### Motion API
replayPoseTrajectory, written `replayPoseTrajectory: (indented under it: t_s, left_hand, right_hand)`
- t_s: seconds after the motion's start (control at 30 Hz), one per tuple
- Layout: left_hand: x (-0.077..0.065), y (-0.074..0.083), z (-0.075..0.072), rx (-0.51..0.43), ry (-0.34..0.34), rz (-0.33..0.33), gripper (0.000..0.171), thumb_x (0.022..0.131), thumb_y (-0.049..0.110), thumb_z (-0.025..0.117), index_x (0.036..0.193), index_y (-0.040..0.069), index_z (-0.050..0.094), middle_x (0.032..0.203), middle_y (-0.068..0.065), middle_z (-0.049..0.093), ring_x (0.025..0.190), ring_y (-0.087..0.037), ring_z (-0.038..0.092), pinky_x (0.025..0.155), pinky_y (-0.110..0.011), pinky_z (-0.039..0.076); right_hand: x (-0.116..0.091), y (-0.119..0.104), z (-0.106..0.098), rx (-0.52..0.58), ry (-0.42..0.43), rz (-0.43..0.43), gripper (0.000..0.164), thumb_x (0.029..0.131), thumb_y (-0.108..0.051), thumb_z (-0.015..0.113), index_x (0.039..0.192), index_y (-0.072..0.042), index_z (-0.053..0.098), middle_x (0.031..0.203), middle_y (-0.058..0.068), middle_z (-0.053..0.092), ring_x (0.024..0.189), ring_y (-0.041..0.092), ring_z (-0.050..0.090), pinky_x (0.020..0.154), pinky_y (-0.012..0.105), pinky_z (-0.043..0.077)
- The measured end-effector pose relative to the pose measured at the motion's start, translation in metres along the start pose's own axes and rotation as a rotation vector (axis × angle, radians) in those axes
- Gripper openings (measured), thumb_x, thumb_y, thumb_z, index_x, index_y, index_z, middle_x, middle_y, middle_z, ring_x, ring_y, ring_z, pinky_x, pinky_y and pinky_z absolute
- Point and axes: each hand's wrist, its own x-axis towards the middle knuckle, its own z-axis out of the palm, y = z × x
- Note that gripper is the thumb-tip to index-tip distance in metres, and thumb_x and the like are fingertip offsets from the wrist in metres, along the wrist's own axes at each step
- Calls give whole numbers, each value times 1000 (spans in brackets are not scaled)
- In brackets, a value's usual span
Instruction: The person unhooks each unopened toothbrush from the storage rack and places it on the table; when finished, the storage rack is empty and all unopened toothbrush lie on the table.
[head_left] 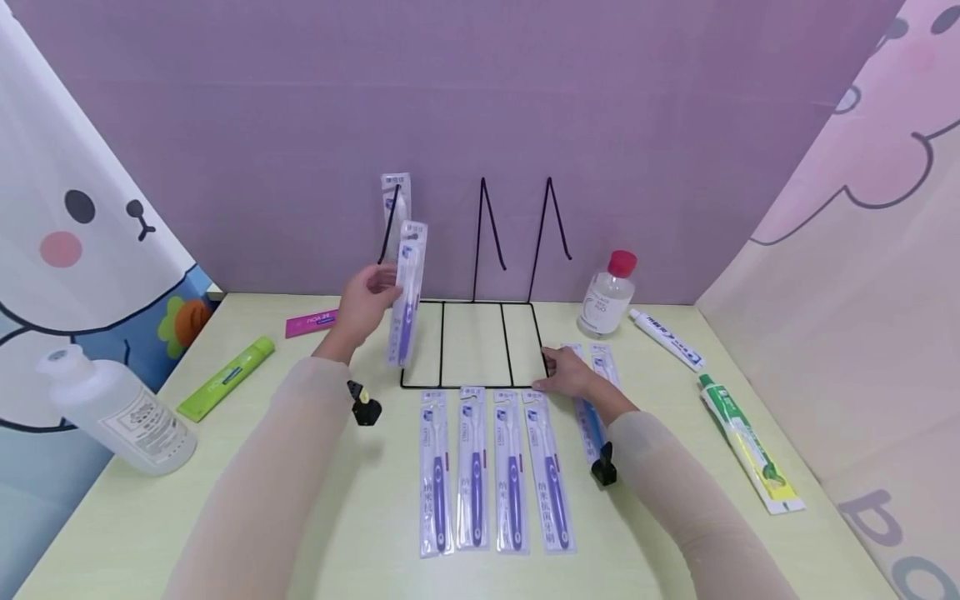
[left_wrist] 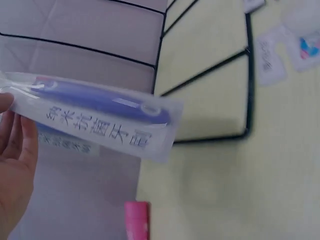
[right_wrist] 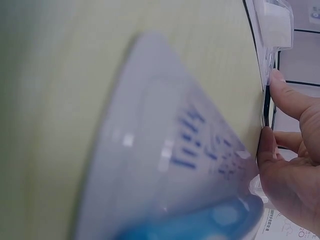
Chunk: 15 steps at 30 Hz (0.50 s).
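Note:
My left hand (head_left: 384,289) is raised above the table and pinches a packaged purple toothbrush (head_left: 407,293) upright, just left of the black wire rack (head_left: 472,385). In the left wrist view the pack (left_wrist: 100,117) lies across my fingers (left_wrist: 17,160). Another packaged toothbrush (head_left: 395,202) hangs on the rack's left upright. My right hand (head_left: 558,372) rests on the table with its fingertips (right_wrist: 276,82) touching the rack's front right corner wire (right_wrist: 266,107). Several packaged purple toothbrushes (head_left: 474,467) lie in a row in front of the rack. Blue-handled packs (head_left: 592,421) lie under my right wrist.
A clear bottle with a red cap (head_left: 609,293) stands right of the rack. A white tube (head_left: 667,337) and a green toothpaste box (head_left: 750,442) lie at the right. At the left are a white bottle (head_left: 120,412), a green tube (head_left: 225,377) and a pink pack (head_left: 311,322).

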Motion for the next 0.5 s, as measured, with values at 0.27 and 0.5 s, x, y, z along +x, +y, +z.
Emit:
replayPoseTrajectory:
  t_s: [0.27,0.5]
  left_hand:
    - [-26,-44,-32,63,-119,-191,41,87,5,57,127,3,46,115,-16,52,101,-28,52,76,-33,50]
    - [-45,-78,-51,55,-202,-329,43,89,4,54,128,-4,38,119,-23,47,100,-32,53,77,-33,50]
  right_hand:
    - [-2,-1,0,-5,5,-11,83,76,-30,74,139,1,30,122,19,46,112,30,43,95,41,35]
    - [-1,0,0,1,3,-9,83,76,-31,73,139,0,29,123,18,46,112,29,43,95,40,36]
